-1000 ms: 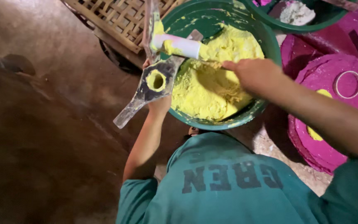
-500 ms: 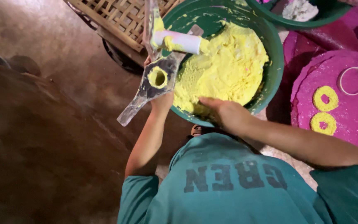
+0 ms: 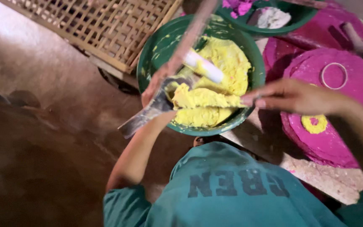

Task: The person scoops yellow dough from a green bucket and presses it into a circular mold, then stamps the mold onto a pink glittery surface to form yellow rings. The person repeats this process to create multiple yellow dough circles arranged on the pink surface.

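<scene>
My left hand [image 3: 153, 90] grips a flat metal press tool [image 3: 141, 117] that slants up over a green bowl [image 3: 150, 54] of yellow dough [image 3: 227, 59]. A white roller [image 3: 204, 67] sits on the tool, and a lump of yellow dough [image 3: 200, 98] lies heaped on its middle. My right hand [image 3: 293, 96] reaches in from the right at the bowl's rim. Its fingers are stretched out flat, with the tips touching the dough lump. I see nothing held in it.
Round pink mats [image 3: 358, 92] lie stacked at the right, with a yellow dough ring [image 3: 314, 124] and a thin white ring [image 3: 334, 75] on them. A second green bowl [image 3: 303, 19] with white and pink lumps stands behind. A woven bamboo tray [image 3: 101, 29] lies at the back left.
My right hand left the bowl's near side and now reaches in from the right. The tool's dough ring is now covered by a heap of dough. One yellow ring shows on the mat instead of two.
</scene>
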